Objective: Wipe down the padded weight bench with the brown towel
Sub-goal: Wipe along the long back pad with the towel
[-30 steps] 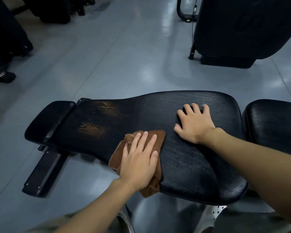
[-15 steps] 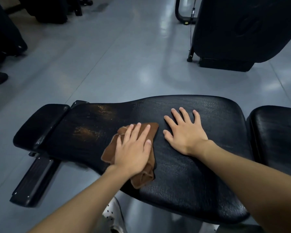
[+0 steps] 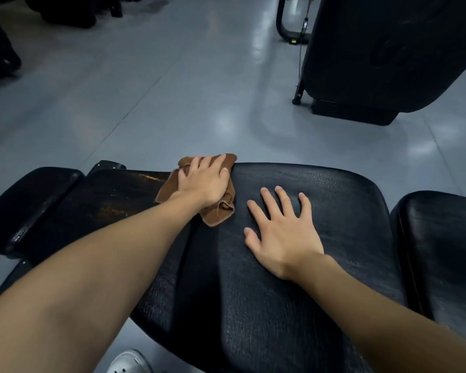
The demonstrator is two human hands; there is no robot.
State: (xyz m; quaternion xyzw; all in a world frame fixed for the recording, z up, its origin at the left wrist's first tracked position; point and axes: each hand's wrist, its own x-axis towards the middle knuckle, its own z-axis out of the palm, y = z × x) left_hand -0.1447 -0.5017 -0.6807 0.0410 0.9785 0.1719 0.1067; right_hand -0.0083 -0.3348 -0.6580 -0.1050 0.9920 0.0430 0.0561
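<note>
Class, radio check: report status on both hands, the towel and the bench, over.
Left hand flat on brown towel, at far edge of bench. Right hand spread, bracing on pad. Brownish smears left of towel. Nothing in the way.

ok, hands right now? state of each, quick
Left hand: flat, palm down, pressing the brown towel onto the far edge of the bench pad.
Right hand: open, fingers spread, flat on the pad, holding nothing.
</note>
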